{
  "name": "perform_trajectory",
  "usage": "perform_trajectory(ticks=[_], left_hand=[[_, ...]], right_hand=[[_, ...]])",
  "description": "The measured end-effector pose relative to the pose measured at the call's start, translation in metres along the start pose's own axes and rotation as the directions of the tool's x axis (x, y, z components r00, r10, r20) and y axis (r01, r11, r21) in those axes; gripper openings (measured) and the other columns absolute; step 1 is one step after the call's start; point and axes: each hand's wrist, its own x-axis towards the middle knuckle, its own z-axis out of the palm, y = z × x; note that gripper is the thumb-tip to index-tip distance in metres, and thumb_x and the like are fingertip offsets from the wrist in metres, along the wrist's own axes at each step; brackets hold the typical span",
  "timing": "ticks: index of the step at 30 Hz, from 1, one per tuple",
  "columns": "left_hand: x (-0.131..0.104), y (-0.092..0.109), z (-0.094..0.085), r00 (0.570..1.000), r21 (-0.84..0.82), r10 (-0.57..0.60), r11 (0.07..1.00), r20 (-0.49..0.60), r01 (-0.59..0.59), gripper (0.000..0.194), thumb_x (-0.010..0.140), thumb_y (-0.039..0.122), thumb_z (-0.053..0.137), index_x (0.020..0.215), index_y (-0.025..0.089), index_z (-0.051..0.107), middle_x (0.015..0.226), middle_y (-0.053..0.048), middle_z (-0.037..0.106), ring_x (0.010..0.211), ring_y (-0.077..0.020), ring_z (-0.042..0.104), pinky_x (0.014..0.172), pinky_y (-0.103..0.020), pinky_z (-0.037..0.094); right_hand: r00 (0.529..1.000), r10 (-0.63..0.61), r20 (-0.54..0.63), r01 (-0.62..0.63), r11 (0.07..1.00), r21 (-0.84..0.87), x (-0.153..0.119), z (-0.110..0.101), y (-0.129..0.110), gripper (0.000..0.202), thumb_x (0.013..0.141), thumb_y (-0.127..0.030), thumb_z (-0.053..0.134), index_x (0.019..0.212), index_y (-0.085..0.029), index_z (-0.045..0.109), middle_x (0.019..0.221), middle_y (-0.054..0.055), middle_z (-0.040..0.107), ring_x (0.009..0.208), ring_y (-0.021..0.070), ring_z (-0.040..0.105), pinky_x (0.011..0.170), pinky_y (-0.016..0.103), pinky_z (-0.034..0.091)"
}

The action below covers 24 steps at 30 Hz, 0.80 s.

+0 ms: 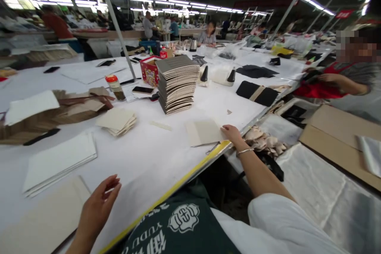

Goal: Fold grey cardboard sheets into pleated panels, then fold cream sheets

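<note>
My right hand (pixel 233 134) is at the table's near edge, its fingers closed on the right edge of a flat beige panel (pixel 204 131). The panel lies on the white tabletop, one half slightly darker than the other. Over the front left of the table, my left hand (pixel 99 204) is empty, thumb and fingers apart. Beside it lies a large cream sheet (pixel 50 218), with a stack of white sheets (pixel 61 162) beyond. A tall stack of grey-faced panels (pixel 178 83) stands past the beige panel. Left of that is a small pile of cream pieces (pixel 116 121).
A red patterned box (pixel 149 70), a phone (pixel 143 90) and an orange-lidded jar (pixel 115 87) stand behind. Brown pieces (pixel 74 109) lie at left. Right of the yellow-taped edge (pixel 175 188) are fabric scraps (pixel 264 141) and a cardboard box (pixel 339 147). A co-worker handles red cloth (pixel 321 87).
</note>
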Motion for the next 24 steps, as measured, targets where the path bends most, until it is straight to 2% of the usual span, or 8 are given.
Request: perform_trajectory(ticks=[3,5,9,13,15,18,22,24], left_hand=[[-0.018,-0.036,-0.036,0.965,0.369,0.186,0.923,-0.184,-0.108,0.053,0.069,0.057,0.053,0.109,0.023,0.055,0.117,-0.011,0.057,0.111,-0.0315,0.05,0.096,-0.046,0.037],[-0.034,-0.059,-0.057,0.967,0.548,0.216,0.83,-0.137,-0.107,0.063,0.069,0.055,0.056,0.119,0.018,0.049,0.13,-0.014,0.047,0.124,-0.0308,0.037,0.103,-0.046,0.027],[-0.056,-0.099,-0.08,0.999,0.719,-0.048,0.694,-0.003,0.036,0.068,0.073,0.048,0.056,0.131,0.019,0.037,0.14,-0.013,0.033,0.13,-0.0279,0.029,0.105,-0.048,0.018],[-0.063,-0.115,-0.084,0.996,0.708,-0.082,0.705,0.04,0.029,0.059,0.077,0.044,0.054,0.13,0.022,0.039,0.141,-0.01,0.033,0.13,-0.0248,0.028,0.107,-0.044,0.018],[-0.062,-0.115,-0.085,0.995,0.658,-0.083,0.752,0.048,0.031,0.053,0.079,0.043,0.052,0.128,0.023,0.043,0.14,-0.009,0.035,0.13,-0.0236,0.028,0.107,-0.044,0.018],[-0.06,-0.114,-0.09,0.994,0.513,-0.109,0.855,0.028,0.079,0.039,0.086,0.037,0.039,0.123,0.025,0.047,0.135,-0.004,0.043,0.128,-0.019,0.034,0.106,-0.042,0.02],[-0.062,-0.112,-0.096,0.989,0.331,-0.132,0.933,-0.06,0.144,0.041,0.089,0.034,0.03,0.123,0.02,0.047,0.129,-0.005,0.05,0.123,-0.0178,0.04,0.107,-0.039,0.022],[-0.066,-0.111,-0.097,0.987,0.301,-0.129,0.941,-0.101,0.154,0.047,0.089,0.037,0.03,0.127,0.012,0.043,0.13,-0.009,0.049,0.123,-0.0203,0.04,0.106,-0.039,0.023]], right_hand=[[0.973,-0.21,-0.092,0.165,0.921,-0.353,-0.005,0.0,0.009,0.055,0.076,-0.044,0.047,0.104,0.002,0.059,0.106,0.026,0.057,0.112,0.0332,0.045,0.094,0.045,0.032],[0.915,-0.389,-0.102,0.306,0.837,-0.454,-0.004,0.011,0.014,0.062,0.08,-0.052,0.036,0.106,0.0,0.06,0.105,0.026,0.057,0.113,0.034,0.045,0.093,0.047,0.033],[0.823,-0.561,0.093,0.552,0.748,-0.368,-0.011,0.066,-0.002,0.056,0.079,-0.059,0.035,0.106,-0.017,0.06,0.102,0.021,0.059,0.111,0.0354,0.046,0.087,0.05,0.037],[0.636,-0.699,0.327,0.76,0.642,-0.107,-0.072,0.129,-0.055,0.052,0.08,-0.058,0.035,0.099,-0.017,0.06,0.101,0.019,0.059,0.101,0.0309,0.053,0.086,0.045,0.042],[0.52,-0.744,0.419,0.812,0.583,0.029,-0.113,0.161,-0.085,0.047,0.081,-0.054,0.037,0.1,-0.017,0.059,0.101,0.015,0.06,0.097,0.0268,0.056,0.085,0.042,0.045],[0.264,-0.814,0.517,0.882,0.421,0.211,-0.174,0.207,-0.126,0.037,0.084,-0.041,0.04,0.104,-0.016,0.059,0.106,0.013,0.06,0.1,0.0239,0.055,0.09,0.041,0.044],[-0.092,-0.851,0.517,0.906,0.143,0.398,-0.245,0.251,-0.175,0.044,0.083,-0.033,0.047,0.121,-0.01,0.05,0.129,0.016,0.048,0.118,0.0271,0.043,0.1,0.044,0.035],[-0.223,-0.835,0.503,0.896,0.027,0.443,-0.276,0.267,-0.2,0.057,0.082,-0.036,0.05,0.129,-0.005,0.041,0.137,0.018,0.037,0.126,0.0307,0.032,0.104,0.047,0.029]])
